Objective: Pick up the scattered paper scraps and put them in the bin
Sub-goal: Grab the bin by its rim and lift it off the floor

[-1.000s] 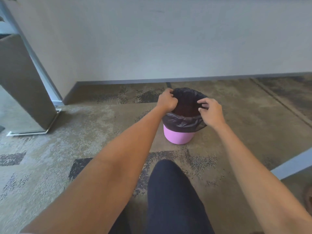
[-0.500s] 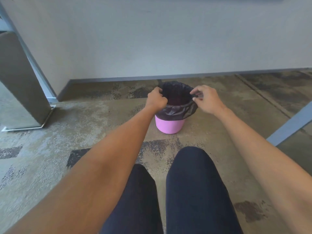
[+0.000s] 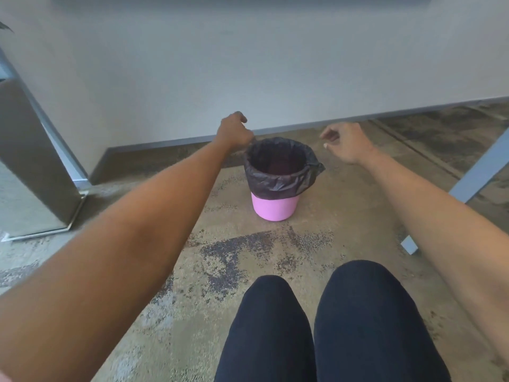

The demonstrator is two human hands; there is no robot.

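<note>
A: Starting from the far left, what stands left of the bin?

B: A grey upright panel (image 3: 35,161) on a metal base, well apart from the pink bin (image 3: 275,206), with the pale wall (image 3: 275,64) running behind both.

A: And the left hand?

B: The left hand (image 3: 234,130) is just beside the bin's rear-left rim, fingers curled inward. It sits right at the edge of the black liner (image 3: 278,177), but I cannot tell whether it pinches the plastic or only touches it.

A: The bin itself?

B: It stands upright on the patterned carpet (image 3: 248,244), near the wall's grey baseboard (image 3: 176,142). The liner is folded over the rim and hangs down the outside, with a loose flap sticking out on the bin's right side. Inside looks dark; I cannot tell whether scraps lie in it.

A: The right hand?

B: The right hand (image 3: 347,143) hovers to the right of the bin, apart from the liner, fingers loosely curled and holding nothing.

A: Anything further right?

B: A grey slanted table leg (image 3: 479,172), well apart from the bin. Nearer the camera than the bin, two knees (image 3: 316,326) in dark trousers.
</note>
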